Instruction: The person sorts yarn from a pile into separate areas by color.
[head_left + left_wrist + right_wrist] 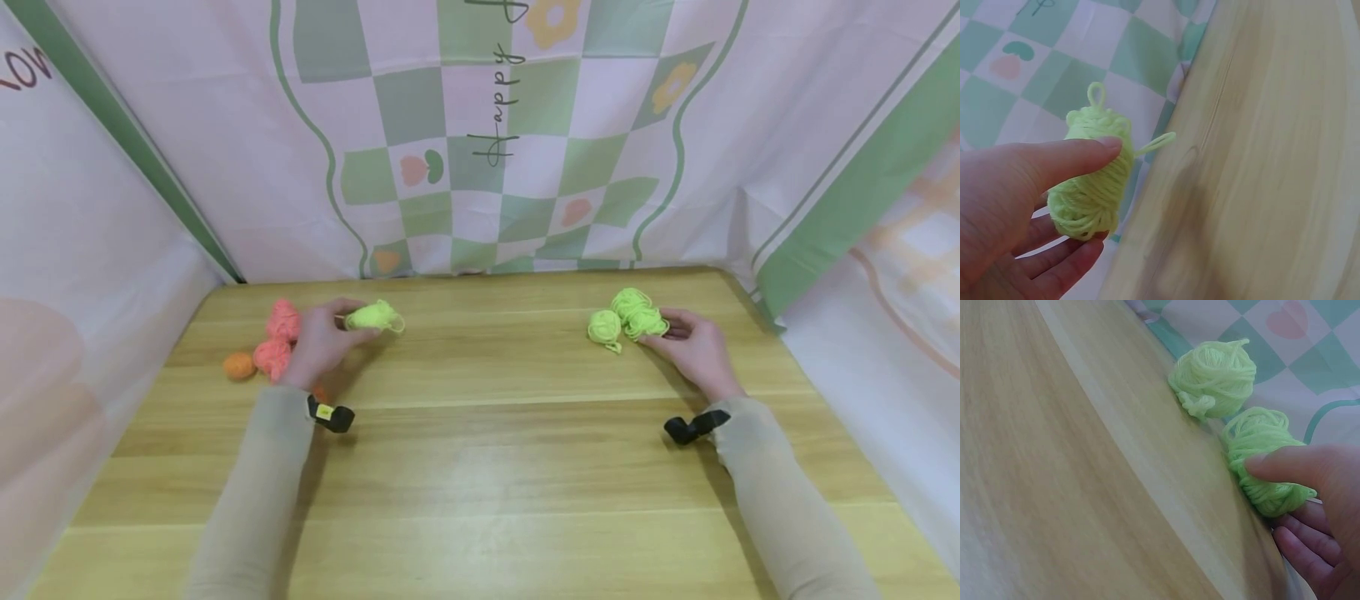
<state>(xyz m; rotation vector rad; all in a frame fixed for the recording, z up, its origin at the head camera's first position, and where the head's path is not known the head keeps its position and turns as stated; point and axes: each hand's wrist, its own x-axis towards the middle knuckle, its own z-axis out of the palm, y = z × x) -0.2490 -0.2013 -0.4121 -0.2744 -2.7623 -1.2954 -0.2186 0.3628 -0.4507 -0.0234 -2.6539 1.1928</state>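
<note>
My left hand point(326, 337) holds a small yellow-green ball of yarn point(373, 316) between thumb and fingers, with loose loops sticking out. In the left wrist view this yarn ball point(1094, 178) is raised off the table, its thumb side facing the camera. On the right, my right hand point(693, 346) grips a brighter green ball of yarn point(647, 323). The right wrist view shows the thumb laid across that green ball point(1263, 440) and the fingers beneath it. Touching or close by are another green ball point(630, 302) and a paler yellow-green ball point(604, 327).
Beside the left hand lie two coral-pink balls of yarn point(283, 320) and an orange ball point(239, 366); another bit of orange point(319, 393) shows partly behind the wrist. A printed cloth point(480, 225) hangs along the back edge of the wooden table point(480, 467).
</note>
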